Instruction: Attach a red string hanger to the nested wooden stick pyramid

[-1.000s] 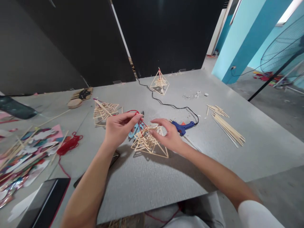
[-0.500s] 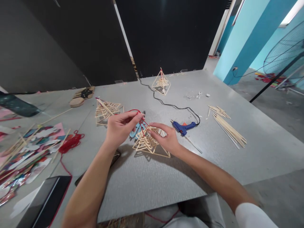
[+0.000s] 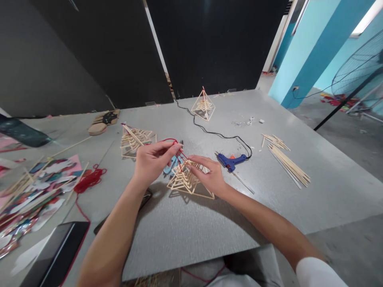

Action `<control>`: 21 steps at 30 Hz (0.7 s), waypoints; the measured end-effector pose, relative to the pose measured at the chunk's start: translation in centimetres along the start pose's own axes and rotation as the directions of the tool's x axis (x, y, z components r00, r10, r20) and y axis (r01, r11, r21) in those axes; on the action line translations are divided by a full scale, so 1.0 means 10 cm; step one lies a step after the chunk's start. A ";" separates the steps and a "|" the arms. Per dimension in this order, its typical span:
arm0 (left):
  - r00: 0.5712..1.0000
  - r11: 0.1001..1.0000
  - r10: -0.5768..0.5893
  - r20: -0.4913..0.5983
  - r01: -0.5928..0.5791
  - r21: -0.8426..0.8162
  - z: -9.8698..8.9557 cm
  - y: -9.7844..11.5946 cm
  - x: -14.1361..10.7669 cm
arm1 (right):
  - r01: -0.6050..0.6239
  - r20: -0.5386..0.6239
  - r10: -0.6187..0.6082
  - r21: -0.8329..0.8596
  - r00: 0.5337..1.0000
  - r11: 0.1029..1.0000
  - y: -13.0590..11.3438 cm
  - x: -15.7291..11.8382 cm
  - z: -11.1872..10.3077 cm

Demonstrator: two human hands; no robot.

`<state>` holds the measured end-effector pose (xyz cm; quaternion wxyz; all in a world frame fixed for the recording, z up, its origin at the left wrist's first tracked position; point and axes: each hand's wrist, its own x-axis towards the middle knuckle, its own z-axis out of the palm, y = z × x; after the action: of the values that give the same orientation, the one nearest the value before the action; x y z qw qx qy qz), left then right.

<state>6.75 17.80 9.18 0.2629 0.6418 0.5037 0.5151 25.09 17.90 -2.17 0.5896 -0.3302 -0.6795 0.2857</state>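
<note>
Red yarn (image 3: 180,160) runs in strands between my two hands, just above a pyramid frame of thin wooden sticks (image 3: 187,184) on the table. My left hand (image 3: 156,161) is closed, thumb and fingers pinching the yarn. On the right, my right hand (image 3: 208,174) pinches a yarn strand close to the frame's top; whether it also grips a stick there, I cannot tell. Light-blue-handled pliers (image 3: 170,166) lie partly hidden behind my hands and the frame. A second stick frame (image 3: 136,139) rests on its side, left of my hands.
A blue glue gun (image 3: 231,160) with a black cord lies right of my hands. Beyond it are loose wooden sticks (image 3: 290,165). A third pyramid (image 3: 204,107) stands at the back. A red yarn bundle (image 3: 91,179), colourful scraps (image 3: 38,195) and a black box-like object (image 3: 56,255) occupy the left.
Almost nothing differs. Both hands keep their pinch on the red yarn, and the view has shifted very slightly.
</note>
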 end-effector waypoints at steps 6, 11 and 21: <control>1.000 1.000 -0.013 -0.001 0.013 -0.010 0.00 0.01 -0.01 | 0.000 -0.032 0.001 0.041 0.999 0.999 -0.02 0.00 0.03; 1.000 1.000 -0.008 -0.007 0.008 -0.018 0.01 0.01 -0.01 | 0.052 -0.059 -0.049 0.043 0.997 0.998 0.00 -0.03 0.05; 1.000 1.000 -0.005 -0.002 0.005 -0.020 0.01 0.02 -0.01 | 0.087 -0.042 -0.087 0.001 0.995 0.996 0.04 -0.09 0.06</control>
<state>6.93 17.64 9.32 0.2701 0.6375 0.5002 0.5200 24.59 17.44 -3.06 0.6160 -0.3054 -0.6804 0.2538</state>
